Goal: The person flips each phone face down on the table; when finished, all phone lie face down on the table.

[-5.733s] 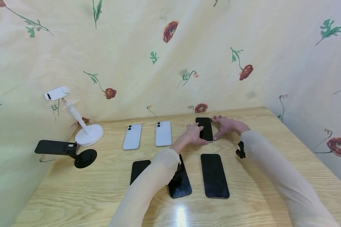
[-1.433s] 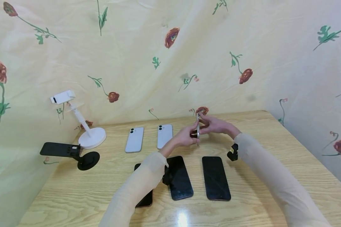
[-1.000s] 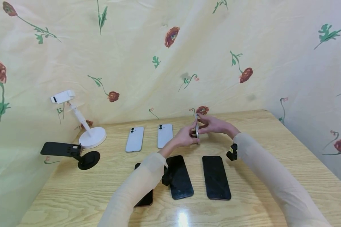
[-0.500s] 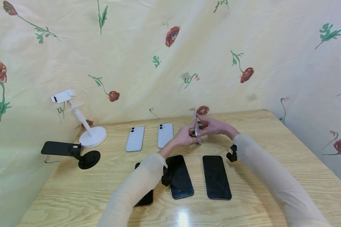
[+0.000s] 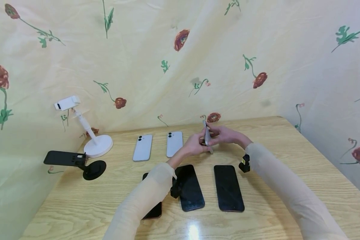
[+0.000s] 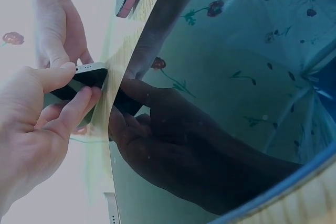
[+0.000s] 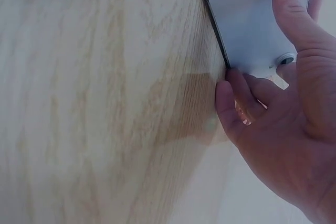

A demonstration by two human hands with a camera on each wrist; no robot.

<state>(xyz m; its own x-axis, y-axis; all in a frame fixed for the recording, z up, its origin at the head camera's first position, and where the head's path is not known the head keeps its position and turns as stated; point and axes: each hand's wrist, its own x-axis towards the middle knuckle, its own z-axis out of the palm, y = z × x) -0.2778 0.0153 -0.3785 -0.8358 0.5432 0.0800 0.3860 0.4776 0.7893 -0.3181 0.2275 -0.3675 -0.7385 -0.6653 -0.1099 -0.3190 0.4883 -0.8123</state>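
Note:
Both hands hold one smartphone (image 5: pixel 207 136) near the table's back edge. It is tipped up on its side, its top leaning left. My left hand (image 5: pixel 194 145) pinches it between thumb and fingers on the dark screen side, as the left wrist view shows. From the other side my right hand (image 5: pixel 227 135) grips it, thumb on the pale back (image 7: pixel 247 19) and fingers near the camera end. To the left lie two white smartphones (image 5: pixel 174 144), backs up. Nearer the front lie a black smartphone (image 5: pixel 229 188), a second black smartphone (image 5: pixel 192 191) and a third, partly under my left sleeve.
At the left of the wooden table (image 5: pixel 78 206) stand a white phone stand (image 5: pixel 98 146) on a round base and a lower black phone stand (image 5: pixel 93 170). A flower-patterned cloth (image 5: pixel 144 66) hangs right behind the table's back edge.
The smartphone lay flat, screen up, between my hands; then both hands raised it onto its side. Over the last second it tilts further left, showing more of its back.

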